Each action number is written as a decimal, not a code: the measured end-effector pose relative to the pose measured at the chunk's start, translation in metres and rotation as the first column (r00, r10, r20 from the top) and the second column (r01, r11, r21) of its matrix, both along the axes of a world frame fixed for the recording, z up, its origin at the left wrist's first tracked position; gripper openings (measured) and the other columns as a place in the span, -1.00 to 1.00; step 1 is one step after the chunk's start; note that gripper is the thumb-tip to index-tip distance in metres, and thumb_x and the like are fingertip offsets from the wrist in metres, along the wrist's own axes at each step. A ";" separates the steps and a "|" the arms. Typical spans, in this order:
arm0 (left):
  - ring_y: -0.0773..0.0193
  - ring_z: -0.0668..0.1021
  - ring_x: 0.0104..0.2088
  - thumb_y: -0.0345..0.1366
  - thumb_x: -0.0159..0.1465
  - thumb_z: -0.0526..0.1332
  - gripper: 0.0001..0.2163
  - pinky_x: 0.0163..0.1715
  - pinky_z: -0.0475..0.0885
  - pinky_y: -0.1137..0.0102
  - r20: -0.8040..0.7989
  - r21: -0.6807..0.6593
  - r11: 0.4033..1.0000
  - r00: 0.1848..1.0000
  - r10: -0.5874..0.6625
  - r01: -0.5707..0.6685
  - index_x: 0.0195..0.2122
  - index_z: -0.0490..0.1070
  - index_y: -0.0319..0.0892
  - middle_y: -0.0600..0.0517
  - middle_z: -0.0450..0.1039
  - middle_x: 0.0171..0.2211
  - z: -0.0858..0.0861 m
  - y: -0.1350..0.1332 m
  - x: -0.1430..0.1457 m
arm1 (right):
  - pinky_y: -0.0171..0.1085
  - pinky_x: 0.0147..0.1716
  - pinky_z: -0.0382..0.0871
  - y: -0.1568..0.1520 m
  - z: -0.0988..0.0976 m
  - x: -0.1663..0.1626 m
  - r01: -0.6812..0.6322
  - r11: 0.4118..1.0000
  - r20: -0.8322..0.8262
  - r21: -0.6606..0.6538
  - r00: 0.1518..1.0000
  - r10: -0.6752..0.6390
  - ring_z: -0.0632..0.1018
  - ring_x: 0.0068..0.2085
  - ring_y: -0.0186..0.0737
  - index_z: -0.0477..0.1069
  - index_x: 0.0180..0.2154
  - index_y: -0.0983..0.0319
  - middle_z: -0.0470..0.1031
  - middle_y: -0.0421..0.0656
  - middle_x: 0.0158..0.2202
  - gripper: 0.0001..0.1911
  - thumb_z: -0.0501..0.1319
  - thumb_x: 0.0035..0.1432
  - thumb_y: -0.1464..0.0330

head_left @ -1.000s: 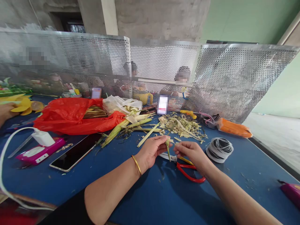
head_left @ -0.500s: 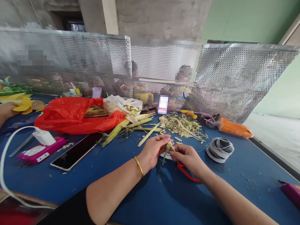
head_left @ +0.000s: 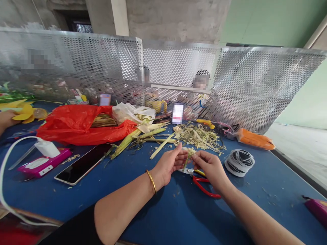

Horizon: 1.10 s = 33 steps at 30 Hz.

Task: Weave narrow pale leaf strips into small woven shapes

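A small woven piece of green-yellow leaf strip (head_left: pixel 189 154) sits between both my hands above the blue table (head_left: pixel 153 211). My left hand (head_left: pixel 170 163), with a gold bangle on its wrist, pinches the piece from the left. From the right, my right hand (head_left: pixel 211 166) pinches the same piece with thumb and forefinger. Red-handled scissors (head_left: pixel 204 185) lie on the table just beneath my hands. Trimmed leaf scraps (head_left: pixel 199 136) are piled behind them, and long green leaf stalks (head_left: pixel 138 137) lie to the left.
A red plastic bag (head_left: pixel 76 126) with leaves, a phone (head_left: pixel 81 165), a pink power bank (head_left: pixel 42 163) with white charger and a wire coil (head_left: pixel 239 162) lie around. An orange object (head_left: pixel 254 139) is at right. A perforated metal screen (head_left: pixel 178 75) stands behind; people sit beyond it. Another person's hand (head_left: pixel 6 119) shows at far left.
Both hands have lifted slightly and shifted right with the woven piece; my right fingers moved up onto its top. The scissors' blades show again under my hands.
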<state>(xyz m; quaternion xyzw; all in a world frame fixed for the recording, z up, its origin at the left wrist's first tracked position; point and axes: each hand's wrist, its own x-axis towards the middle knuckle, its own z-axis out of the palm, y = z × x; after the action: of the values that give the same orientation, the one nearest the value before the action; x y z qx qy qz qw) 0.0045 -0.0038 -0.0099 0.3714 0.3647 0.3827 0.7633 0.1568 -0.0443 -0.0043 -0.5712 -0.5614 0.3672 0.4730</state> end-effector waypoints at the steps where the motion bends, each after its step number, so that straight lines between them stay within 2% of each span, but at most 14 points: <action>1: 0.26 0.56 -0.34 0.05 0.09 0.29 -0.58 -0.31 0.41 0.41 -0.017 0.005 1.000 0.999 -0.029 0.029 -0.29 0.53 -0.26 -0.10 0.56 -0.34 -0.001 0.000 0.000 | -0.31 -0.50 0.21 0.001 0.001 0.002 0.013 1.000 0.005 0.017 1.000 -0.013 0.35 -0.53 -0.30 0.36 -0.57 0.20 0.36 -0.23 -0.61 -0.56 0.25 -0.03 -0.04; 5: 0.27 0.55 -0.35 -0.13 -0.06 0.44 -0.67 -0.25 0.38 0.39 -0.054 0.083 0.992 0.994 -0.095 0.099 -0.35 0.54 -0.25 -0.05 0.55 -0.42 0.000 -0.003 0.000 | -0.31 -0.52 0.18 0.003 0.002 0.007 0.046 0.998 0.014 0.053 0.999 -0.047 0.31 -0.55 -0.32 0.33 -0.58 0.21 0.31 -0.25 -0.63 -0.54 0.24 -0.01 -0.04; 7: 0.31 0.54 -0.40 -0.22 -0.11 0.47 -0.72 -0.26 0.37 0.41 -0.057 0.104 0.992 0.996 -0.064 0.070 -0.40 0.54 -0.24 -0.01 0.54 -0.46 0.001 -0.004 0.001 | -0.31 -0.51 0.19 0.004 0.002 0.007 0.052 0.997 0.006 0.051 0.999 -0.052 0.31 -0.54 -0.32 0.34 -0.57 0.21 0.31 -0.26 -0.62 -0.56 0.24 0.00 -0.03; 11: 0.35 0.52 -0.43 -0.25 -0.10 0.46 -0.75 -0.28 0.37 0.43 -0.041 0.074 0.997 0.999 0.006 -0.003 -0.42 0.54 -0.23 0.00 0.54 -0.46 0.003 -0.004 0.001 | -0.29 -0.45 0.27 0.005 0.002 0.005 0.098 0.995 -0.068 0.025 0.993 -0.096 0.38 -0.49 -0.29 0.38 -0.49 0.21 0.37 -0.24 -0.53 -0.61 0.32 -0.10 0.02; 15: 0.35 0.52 -0.43 -0.25 -0.12 0.47 -0.74 -0.29 0.37 0.42 -0.031 0.048 0.999 0.999 0.025 -0.023 -0.41 0.54 -0.23 -0.01 0.55 -0.44 0.003 -0.002 0.001 | -0.29 -0.45 0.29 0.004 0.004 0.002 0.086 0.996 -0.138 -0.035 0.986 -0.090 0.37 -0.51 -0.32 0.45 -0.44 0.22 0.41 -0.24 -0.51 -0.60 0.39 -0.21 0.04; 19: 0.35 0.52 -0.44 -0.26 -0.13 0.47 -0.75 -0.31 0.37 0.42 -0.039 0.052 0.998 0.999 0.026 -0.024 -0.43 0.54 -0.23 0.01 0.53 -0.47 0.002 -0.004 0.002 | -0.32 -0.46 0.27 0.002 0.003 0.000 0.015 0.997 -0.191 -0.076 0.981 -0.029 0.35 -0.51 -0.36 0.48 -0.44 0.24 0.41 -0.25 -0.53 -0.61 0.40 -0.20 0.07; 23: 0.35 0.51 -0.45 -0.27 -0.16 0.48 -0.74 -0.31 0.37 0.42 -0.046 0.080 0.996 0.998 0.030 -0.026 -0.45 0.54 -0.24 0.01 0.53 -0.48 0.002 -0.007 0.005 | -0.36 -0.48 0.24 0.001 -0.001 0.000 -0.057 0.988 -0.340 -0.144 0.940 0.005 0.35 -0.51 -0.39 0.47 -0.47 0.25 0.39 -0.27 -0.55 -0.67 0.42 -0.17 0.13; 27: 0.32 0.51 -0.42 -0.24 -0.14 0.47 -0.74 -0.29 0.37 0.40 -0.080 0.121 0.992 0.997 -0.015 0.025 -0.45 0.54 -0.25 -0.02 0.54 -0.45 0.000 -0.008 0.006 | -0.40 -0.53 0.24 0.001 -0.003 0.000 -0.078 0.969 -0.504 -0.236 0.862 -0.054 0.37 -0.52 -0.41 0.48 -0.46 0.24 0.39 -0.27 -0.55 -0.70 0.46 -0.21 0.22; 33: 0.36 0.46 -0.51 -0.06 -0.01 0.38 -0.70 -0.35 0.36 0.40 -0.122 0.116 0.990 0.991 -0.063 0.077 -0.47 0.51 -0.24 0.03 0.48 -0.54 -0.003 -0.005 0.002 | -0.43 -0.57 0.23 0.003 0.003 0.001 -0.044 0.970 -0.579 -0.241 0.808 -0.107 0.33 -0.56 -0.45 0.44 -0.53 0.26 0.32 -0.30 -0.62 -0.70 0.48 -0.26 0.26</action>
<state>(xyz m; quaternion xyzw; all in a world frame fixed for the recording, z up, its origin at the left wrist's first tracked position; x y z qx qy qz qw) 0.0070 -0.0086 -0.0127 0.4515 0.3721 0.3543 0.7295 0.1576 -0.0411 -0.0017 -0.4922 -0.3286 0.5834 0.5562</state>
